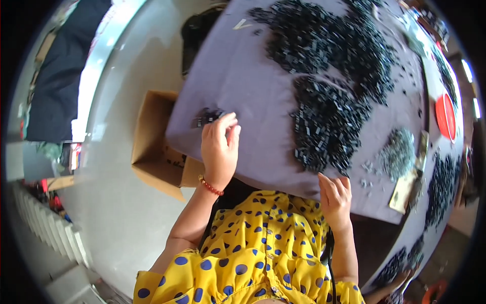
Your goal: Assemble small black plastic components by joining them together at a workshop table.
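Observation:
My left hand (221, 149), with a red bead bracelet (210, 186) on its wrist, is over the left part of the table, just beside a small heap of black pieces (206, 117). Its fingers are bent, with the thumb a little apart from them and nothing visible between. At the near edge of a large pile of small, shiny black rectangular pieces (329, 126), the fingers of my right hand (336, 198) are drawn together at the tips. Whatever they pinch is too small or hidden to make out.
A grey cloth covers the table (248, 147). Below its left edge stands an open cardboard box (152, 129). To the right lie a heap of clear pieces (398, 153), a yellowish card (403, 192) and a red basin (445, 117). More black heaps (441, 190) lie farther right, near another person's arm (400, 281).

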Action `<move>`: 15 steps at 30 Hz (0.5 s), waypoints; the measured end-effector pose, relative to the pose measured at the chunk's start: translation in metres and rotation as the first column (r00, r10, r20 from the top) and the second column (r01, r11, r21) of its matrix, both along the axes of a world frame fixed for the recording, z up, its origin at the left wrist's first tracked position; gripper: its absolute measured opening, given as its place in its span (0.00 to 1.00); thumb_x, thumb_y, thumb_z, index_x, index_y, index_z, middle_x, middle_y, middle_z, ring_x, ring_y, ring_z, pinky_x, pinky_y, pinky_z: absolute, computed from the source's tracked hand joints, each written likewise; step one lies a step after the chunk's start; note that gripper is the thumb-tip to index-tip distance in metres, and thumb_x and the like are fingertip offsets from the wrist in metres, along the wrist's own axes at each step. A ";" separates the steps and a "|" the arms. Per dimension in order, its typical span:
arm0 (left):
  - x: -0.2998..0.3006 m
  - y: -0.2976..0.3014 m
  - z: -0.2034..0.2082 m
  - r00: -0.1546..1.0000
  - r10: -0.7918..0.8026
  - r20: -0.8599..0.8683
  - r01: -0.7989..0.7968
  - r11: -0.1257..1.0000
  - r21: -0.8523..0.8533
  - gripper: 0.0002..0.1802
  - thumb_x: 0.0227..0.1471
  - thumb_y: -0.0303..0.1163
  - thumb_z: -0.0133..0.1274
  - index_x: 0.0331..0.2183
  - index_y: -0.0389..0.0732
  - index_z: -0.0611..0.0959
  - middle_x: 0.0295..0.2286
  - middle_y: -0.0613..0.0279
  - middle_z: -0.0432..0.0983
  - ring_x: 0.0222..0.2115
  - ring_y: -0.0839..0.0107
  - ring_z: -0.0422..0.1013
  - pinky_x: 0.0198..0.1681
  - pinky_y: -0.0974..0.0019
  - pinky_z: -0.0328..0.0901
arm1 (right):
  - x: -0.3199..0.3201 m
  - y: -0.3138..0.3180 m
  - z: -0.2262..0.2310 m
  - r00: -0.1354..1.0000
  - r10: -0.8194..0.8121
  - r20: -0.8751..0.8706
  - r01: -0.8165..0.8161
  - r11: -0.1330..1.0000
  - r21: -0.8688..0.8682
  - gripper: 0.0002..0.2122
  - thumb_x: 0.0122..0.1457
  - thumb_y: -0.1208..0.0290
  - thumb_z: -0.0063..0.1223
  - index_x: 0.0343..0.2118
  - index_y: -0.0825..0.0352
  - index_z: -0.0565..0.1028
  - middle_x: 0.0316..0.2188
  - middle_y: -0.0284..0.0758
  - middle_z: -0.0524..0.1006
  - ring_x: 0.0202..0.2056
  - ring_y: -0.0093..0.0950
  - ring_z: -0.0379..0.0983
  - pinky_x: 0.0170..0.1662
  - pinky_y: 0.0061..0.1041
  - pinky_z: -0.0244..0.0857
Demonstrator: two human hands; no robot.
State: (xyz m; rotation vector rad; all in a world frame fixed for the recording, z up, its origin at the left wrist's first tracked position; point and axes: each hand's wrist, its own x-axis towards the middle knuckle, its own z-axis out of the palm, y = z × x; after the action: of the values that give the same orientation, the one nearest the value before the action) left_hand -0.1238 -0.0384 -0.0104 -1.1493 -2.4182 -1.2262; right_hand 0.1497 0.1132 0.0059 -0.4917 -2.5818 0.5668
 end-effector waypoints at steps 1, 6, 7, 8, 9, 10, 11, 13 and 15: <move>0.012 0.004 0.001 0.997 -0.068 0.031 0.068 0.998 0.007 0.16 0.54 0.24 0.62 0.46 0.39 0.80 0.33 0.60 0.81 0.32 0.60 0.74 0.40 0.58 0.69 | -0.002 0.001 -0.002 1.000 0.013 -0.014 -0.013 1.000 -0.002 0.14 0.53 0.87 0.59 0.44 0.69 0.79 0.30 0.35 0.80 0.29 0.34 0.73 0.39 0.33 0.67; 0.069 0.035 -0.002 0.917 -0.377 0.129 0.384 0.923 -0.032 0.14 0.52 0.23 0.60 0.43 0.39 0.83 0.37 0.58 0.79 0.37 0.57 0.74 0.44 0.57 0.69 | 0.004 -0.002 -0.004 1.000 0.006 -0.013 -0.006 1.000 -0.001 0.15 0.54 0.86 0.60 0.45 0.70 0.78 0.30 0.34 0.80 0.30 0.31 0.75 0.40 0.32 0.67; 0.074 0.039 -0.004 0.919 -0.379 0.105 0.386 0.921 -0.056 0.14 0.53 0.24 0.60 0.44 0.40 0.82 0.38 0.58 0.79 0.37 0.57 0.74 0.45 0.57 0.69 | 0.008 -0.001 -0.005 1.000 0.015 -0.002 -0.015 1.000 0.001 0.17 0.51 0.86 0.60 0.46 0.69 0.78 0.32 0.33 0.80 0.31 0.31 0.75 0.41 0.32 0.67; 0.077 0.043 -0.005 0.922 -0.379 0.081 0.385 0.920 -0.081 0.14 0.53 0.24 0.60 0.44 0.40 0.82 0.38 0.58 0.79 0.38 0.57 0.74 0.45 0.57 0.69 | 0.010 -0.002 -0.006 1.000 0.027 0.007 -0.027 1.000 0.001 0.20 0.49 0.86 0.61 0.47 0.69 0.77 0.33 0.33 0.80 0.32 0.31 0.76 0.42 0.33 0.67; 0.080 0.045 -0.006 0.923 -0.374 0.094 0.383 0.916 -0.121 0.15 0.53 0.25 0.60 0.45 0.41 0.82 0.38 0.59 0.78 0.39 0.57 0.73 0.45 0.57 0.69 | 0.010 -0.003 -0.007 1.000 0.021 0.008 -0.021 1.000 0.000 0.20 0.49 0.86 0.61 0.47 0.69 0.77 0.33 0.33 0.80 0.32 0.31 0.76 0.42 0.33 0.67; 0.082 0.048 -0.006 0.920 -0.379 0.095 0.389 0.914 -0.118 0.15 0.53 0.25 0.60 0.45 0.41 0.82 0.38 0.59 0.78 0.39 0.57 0.73 0.45 0.57 0.69 | 0.011 -0.004 -0.008 1.000 0.015 -0.002 -0.015 1.000 0.013 0.20 0.49 0.86 0.61 0.47 0.69 0.77 0.33 0.33 0.80 0.33 0.30 0.76 0.42 0.32 0.67; 0.083 0.049 -0.006 0.930 -0.356 0.086 0.366 0.917 -0.156 0.15 0.53 0.25 0.60 0.44 0.41 0.81 0.38 0.59 0.77 0.38 0.56 0.73 0.46 0.57 0.69 | 0.011 -0.004 -0.008 1.000 0.010 -0.012 -0.010 1.000 0.025 0.20 0.50 0.86 0.61 0.48 0.69 0.76 0.33 0.33 0.80 0.33 0.30 0.76 0.42 0.32 0.67; 0.085 0.050 -0.007 0.938 -0.338 0.076 0.347 0.918 -0.193 0.15 0.53 0.26 0.61 0.44 0.41 0.81 0.37 0.59 0.76 0.38 0.56 0.72 0.46 0.57 0.69 | 0.011 -0.006 -0.008 1.000 -0.002 -0.009 0.003 1.000 0.014 0.17 0.51 0.86 0.60 0.46 0.69 0.77 0.33 0.33 0.80 0.32 0.30 0.76 0.42 0.32 0.67; 0.085 0.049 -0.011 0.939 -0.334 0.086 0.344 0.919 -0.194 0.13 0.52 0.27 0.62 0.42 0.42 0.81 0.37 0.59 0.75 0.38 0.56 0.72 0.45 0.56 0.69 | 0.010 -0.007 -0.008 1.000 -0.015 -0.008 0.015 1.000 0.001 0.15 0.53 0.85 0.60 0.45 0.69 0.78 0.33 0.33 0.81 0.31 0.31 0.76 0.42 0.32 0.67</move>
State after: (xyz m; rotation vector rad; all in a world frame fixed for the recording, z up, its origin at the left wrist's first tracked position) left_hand -0.0383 0.0102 -0.0217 -1.6772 -2.5037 -1.1202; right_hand 0.1595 0.1063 -0.0024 -0.5075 -2.5681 0.5613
